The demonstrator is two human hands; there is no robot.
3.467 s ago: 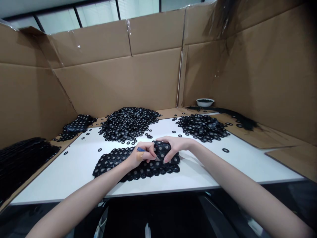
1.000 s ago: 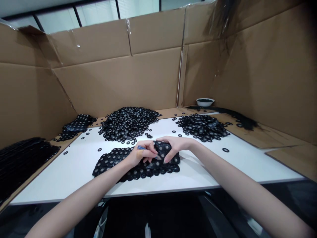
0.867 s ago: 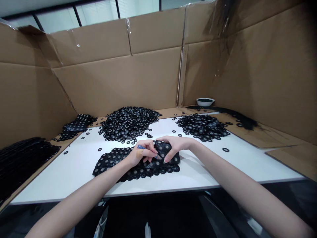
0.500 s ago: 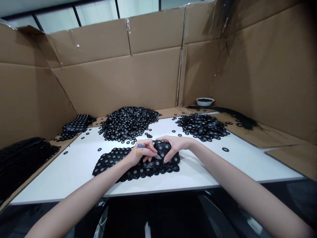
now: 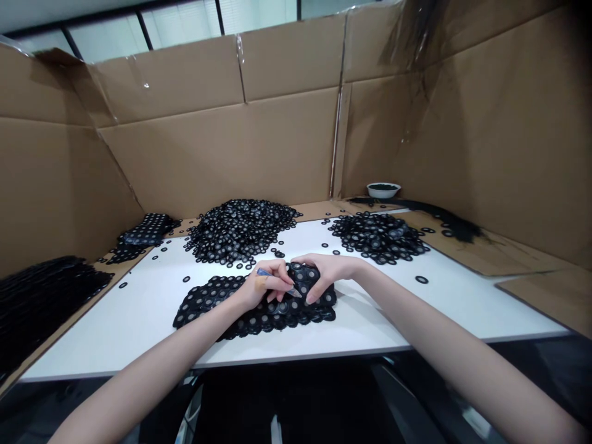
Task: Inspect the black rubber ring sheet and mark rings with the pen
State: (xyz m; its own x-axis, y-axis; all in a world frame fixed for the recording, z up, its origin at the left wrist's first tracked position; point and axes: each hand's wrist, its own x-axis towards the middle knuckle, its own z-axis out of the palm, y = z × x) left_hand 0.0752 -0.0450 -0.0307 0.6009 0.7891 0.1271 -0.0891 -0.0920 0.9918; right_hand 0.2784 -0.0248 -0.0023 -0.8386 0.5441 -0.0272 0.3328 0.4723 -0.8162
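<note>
My left hand [image 5: 267,285] is closed around a slim pen-like tool [image 5: 264,272] with a blue end. Its pointed tip rests at a black sheet of joined rings [image 5: 208,296] with pale round centres; the tool's exact kind is too small to tell. On the right part of that sheet, my right hand [image 5: 329,272] has its thumb in front and its fingers behind, gripping a raised section. The sheet lies on the white board [image 5: 139,327], partly hidden behind my left hand and forearm.
Behind the sheet lie a large heap of black rings [image 5: 235,228] and a smaller heap [image 5: 379,237], with loose rings around. More ring sheets [image 5: 148,228] and a dark stack [image 5: 41,302] are at left. A white bowl [image 5: 383,191] stands far right. Cardboard walls [image 5: 208,148] enclose the board.
</note>
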